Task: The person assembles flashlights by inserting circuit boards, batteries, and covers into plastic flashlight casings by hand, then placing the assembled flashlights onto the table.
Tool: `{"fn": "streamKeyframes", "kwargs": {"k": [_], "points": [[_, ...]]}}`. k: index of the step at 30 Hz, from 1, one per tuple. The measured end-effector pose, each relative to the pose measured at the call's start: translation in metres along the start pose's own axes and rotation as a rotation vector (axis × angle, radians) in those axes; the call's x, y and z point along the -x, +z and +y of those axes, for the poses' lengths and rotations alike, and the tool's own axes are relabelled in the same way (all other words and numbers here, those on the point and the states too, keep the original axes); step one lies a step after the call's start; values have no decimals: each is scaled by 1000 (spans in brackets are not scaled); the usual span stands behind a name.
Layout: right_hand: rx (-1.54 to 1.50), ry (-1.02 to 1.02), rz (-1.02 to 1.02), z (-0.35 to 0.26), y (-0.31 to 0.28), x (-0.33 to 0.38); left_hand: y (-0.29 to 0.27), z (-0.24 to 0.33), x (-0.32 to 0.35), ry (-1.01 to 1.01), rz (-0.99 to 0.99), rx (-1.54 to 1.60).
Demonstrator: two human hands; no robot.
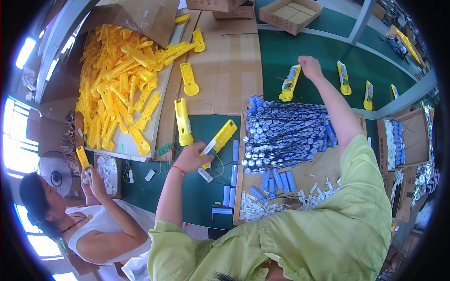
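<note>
My left hand (pixel 189 157) is closed around the lower part of a yellow plastic casing (pixel 223 136), long with a white piece on its side, held tilted over the green table. Just beyond that hand is another yellow casing (pixel 183 121) with a round, wide end. Stretched far forward, my right hand (pixel 310 68) has its fingers closed at the upper end of a yellow casing (pixel 290 84) with a white strip and dark parts inside. Between my arms sits a cardboard tray (pixel 300 175) of blue cylindrical batteries (pixel 286 131) with dark wires and small white pieces (pixel 262 207).
Many yellow casings fill a carton (pixel 117 79) at the left. More filled casings (pixel 344 77) lie spaced along the green surface at the right. A co-worker (pixel 101 220) at the left holds a yellow casing (pixel 82 157). Loose batteries (pixel 229 195) lie beside the tray.
</note>
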State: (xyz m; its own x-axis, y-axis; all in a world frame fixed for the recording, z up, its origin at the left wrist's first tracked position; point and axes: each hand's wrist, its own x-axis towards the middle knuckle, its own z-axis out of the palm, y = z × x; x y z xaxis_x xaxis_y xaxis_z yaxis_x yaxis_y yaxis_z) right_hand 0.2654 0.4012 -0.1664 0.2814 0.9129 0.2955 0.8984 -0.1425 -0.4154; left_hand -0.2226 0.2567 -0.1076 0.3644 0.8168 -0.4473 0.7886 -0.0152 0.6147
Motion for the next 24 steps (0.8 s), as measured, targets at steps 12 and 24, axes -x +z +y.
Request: {"fn": "streamKeyframes", "kwargs": {"k": [12, 24], "points": [[-880, -402, -1436, -240, -96, 218, 11, 89, 70, 367, -63, 1317], [-912, -367, -348, -189, -173, 303, 46, 65, 93, 365, 464, 887]]}}
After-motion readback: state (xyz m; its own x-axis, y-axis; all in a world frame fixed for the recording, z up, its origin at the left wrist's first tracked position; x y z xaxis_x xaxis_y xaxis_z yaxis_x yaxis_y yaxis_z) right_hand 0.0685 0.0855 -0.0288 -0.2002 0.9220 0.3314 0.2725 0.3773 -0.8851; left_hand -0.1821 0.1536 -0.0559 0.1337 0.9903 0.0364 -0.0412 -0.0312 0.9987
